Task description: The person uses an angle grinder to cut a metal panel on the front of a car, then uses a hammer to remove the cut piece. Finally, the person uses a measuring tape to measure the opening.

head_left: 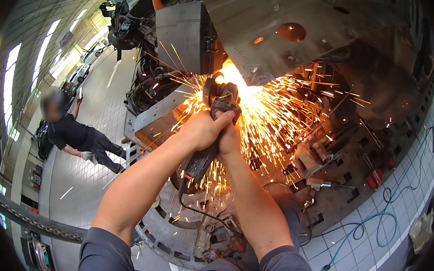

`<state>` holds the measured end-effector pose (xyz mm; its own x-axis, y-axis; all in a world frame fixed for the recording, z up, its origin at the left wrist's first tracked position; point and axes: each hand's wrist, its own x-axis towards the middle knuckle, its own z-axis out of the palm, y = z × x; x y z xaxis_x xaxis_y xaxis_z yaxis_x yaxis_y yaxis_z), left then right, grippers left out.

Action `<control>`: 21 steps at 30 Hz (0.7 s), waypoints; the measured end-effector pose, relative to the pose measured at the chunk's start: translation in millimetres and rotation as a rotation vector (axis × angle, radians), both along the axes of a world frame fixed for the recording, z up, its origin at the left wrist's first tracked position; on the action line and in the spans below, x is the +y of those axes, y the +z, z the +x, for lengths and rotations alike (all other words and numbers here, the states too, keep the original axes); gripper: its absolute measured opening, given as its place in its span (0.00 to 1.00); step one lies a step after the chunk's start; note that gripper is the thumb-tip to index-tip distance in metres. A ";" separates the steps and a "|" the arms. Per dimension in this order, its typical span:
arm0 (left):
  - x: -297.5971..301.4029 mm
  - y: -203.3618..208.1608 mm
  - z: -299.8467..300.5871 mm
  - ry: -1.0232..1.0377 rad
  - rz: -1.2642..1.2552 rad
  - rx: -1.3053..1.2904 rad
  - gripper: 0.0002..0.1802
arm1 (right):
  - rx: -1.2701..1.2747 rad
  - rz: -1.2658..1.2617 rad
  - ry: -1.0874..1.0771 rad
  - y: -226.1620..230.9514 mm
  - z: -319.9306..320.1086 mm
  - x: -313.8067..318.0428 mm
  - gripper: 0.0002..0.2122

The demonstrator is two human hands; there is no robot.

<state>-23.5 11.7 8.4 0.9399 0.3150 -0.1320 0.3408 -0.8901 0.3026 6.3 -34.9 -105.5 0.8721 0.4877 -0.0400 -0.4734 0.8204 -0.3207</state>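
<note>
Both my hands are closed around a black angle grinder (200,160), its body slanting away from me and its head at the far end. My left hand (199,130) wraps it from the left, thumb on top. Just beside it, my right hand (231,139) grips from the right; its fingers are partly hidden. The grinder's head meets metal near the lower corner of a large grey metal panel (246,28) with holes. Bright sparks (270,111) spray mostly right and down, and the glare hides the contact spot. A dark cord hangs from the grinder's near end.
A grey metal box (179,36) stands left of the panel. Clamps and red-handled tools (375,177) lie on the slotted metal bench (347,196). A blue hose (355,230) coils across the tiled floor. Another person (82,134) stands on the left; a chain (37,218) runs at lower left.
</note>
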 end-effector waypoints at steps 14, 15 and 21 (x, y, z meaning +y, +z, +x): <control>2.4 -5.2 3.6 -0.008 -0.060 -0.041 0.43 | -0.015 -0.027 -0.003 0.4 7.3 -4.9 0.14; -2.2 -1.0 3.8 0.000 -0.055 -0.037 0.43 | -0.032 -0.040 -0.009 -0.9 8.6 -5.6 0.14; -0.1 -4.4 6.0 -0.002 -0.044 -0.009 0.42 | -0.023 -0.122 -0.012 -0.6 7.0 -7.7 0.16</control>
